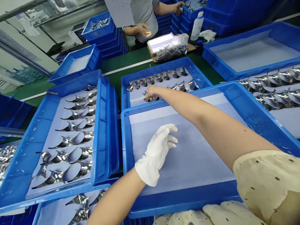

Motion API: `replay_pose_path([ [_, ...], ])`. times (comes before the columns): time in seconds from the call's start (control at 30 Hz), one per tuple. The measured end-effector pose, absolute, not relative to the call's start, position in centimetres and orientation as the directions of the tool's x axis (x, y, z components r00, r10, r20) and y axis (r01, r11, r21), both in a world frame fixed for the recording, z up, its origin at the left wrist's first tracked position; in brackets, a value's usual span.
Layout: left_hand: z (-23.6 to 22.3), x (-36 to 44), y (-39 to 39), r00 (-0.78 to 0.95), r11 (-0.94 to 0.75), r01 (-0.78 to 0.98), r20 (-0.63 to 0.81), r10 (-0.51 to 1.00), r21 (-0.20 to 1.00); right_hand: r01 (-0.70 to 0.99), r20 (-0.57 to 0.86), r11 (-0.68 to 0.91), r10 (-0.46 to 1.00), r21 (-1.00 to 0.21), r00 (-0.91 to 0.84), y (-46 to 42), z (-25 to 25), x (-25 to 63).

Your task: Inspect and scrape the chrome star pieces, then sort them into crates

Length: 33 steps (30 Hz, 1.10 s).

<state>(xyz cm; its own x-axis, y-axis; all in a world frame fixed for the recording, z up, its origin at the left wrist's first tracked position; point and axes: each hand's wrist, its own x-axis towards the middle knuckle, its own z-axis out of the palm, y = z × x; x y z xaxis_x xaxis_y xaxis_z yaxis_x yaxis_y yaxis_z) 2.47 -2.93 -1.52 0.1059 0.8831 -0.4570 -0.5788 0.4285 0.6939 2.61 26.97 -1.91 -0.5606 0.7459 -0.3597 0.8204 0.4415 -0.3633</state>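
My left hand (158, 150), in a white glove, hovers over the nearest blue tray (126, 150), its fingers loosely bent and apart with nothing in them. That tray is lined with a pale sheet (187, 162). My bare right hand (152, 91) reaches across it into the blue tray behind (125, 90). Its fingers are pinched together at a shiny curved metal piece (147, 98) in the front row there; the fingertips are partly hidden. Similar metal pieces (159, 77) stand in a row along the back of that tray, with more to the right of my hand.
At left, a stacked blue tray (100, 125) holds rows of metal pieces; another tray (239, 75) is at right. Across the green table (138, 57), a co-worker (144, 18) stands near stacked bins. A white bottle (197, 26) and a plastic-wrapped bundle (172, 48) stand at the back.
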Motion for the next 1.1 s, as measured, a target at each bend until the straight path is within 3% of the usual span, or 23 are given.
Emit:
replay_pose_path([
  [0.13,-1.3,2.2,-3.0,0.092,0.409,-0.582,-0.443,0.892,0.703,0.837,-0.14,0.462,0.845,-0.292,-0.516,25.1,1.5,7.4],
  [0.23,-1.2,2.0,-3.2,0.047,0.353,-0.605,-0.411,0.91,0.714,0.809,-0.006,0.564,0.82,-0.165,-0.572,21.1,3.6,14.9],
  [0.33,-1.1,2.0,-3.2,0.019,0.31,-0.603,-0.375,0.927,0.735,0.842,-0.242,0.536,0.811,-0.053,-0.532,15.5,3.8,23.5],
  [0.43,-0.9,2.3,-3.2,0.039,0.322,-0.561,-0.364,0.931,0.763,0.887,-0.565,0.448,0.763,0.111,-0.314,10.1,2.1,30.3],
  [0.5,-1.0,2.5,-3.1,0.051,0.326,-0.526,-0.353,0.934,0.786,0.894,-0.647,0.408,0.736,0.186,-0.202,7.4,0.4,33.2],
  [0.6,-1.5,2.7,-2.9,0.045,0.301,-0.477,-0.319,0.947,0.826,0.902,-0.662,0.39,0.728,0.185,-0.178,5.2,-1.3,35.2],
  [0.7,-2.6,3.0,-2.6,-0.001,0.244,-0.43,-0.271,0.963,0.869,0.924,-0.618,0.378,0.739,0.049,-0.27,4.3,-1.0,35.1],
  [0.8,-3.4,3.3,-2.5,0.004,0.204,-0.33,-0.215,0.977,0.922,0.871,-0.401,0.373,0.779,-0.321,-0.482,3.6,0.9,33.4],
  [0.87,-3.5,3.8,-2.6,0.09,0.193,-0.236,-0.176,0.98,0.953,0.663,-0.159,0.405,0.768,-0.63,-0.62,3.0,2.1,31.6],
  [0.93,-3.2,4.2,-2.9,0.203,0.169,-0.17,-0.133,0.97,0.971,0.384,0.041,0.392,0.742,-0.836,-0.669,2.5,2.6,29.6],
  [1.0,-2.7,4.5,-3.3,0.257,0.131,-0.132,-0.094,0.962,0.982,0.183,0.113,0.306,0.742,-0.934,-0.661,2.1,2.5,27.7],
  [1.1,-2.4,4.5,-3.8,0.116,0.038,-0.055,-0.031,0.993,0.998,0.043,0.081,0.132,0.802,-0.99,-0.592,1.9,1.4,25.5],
])
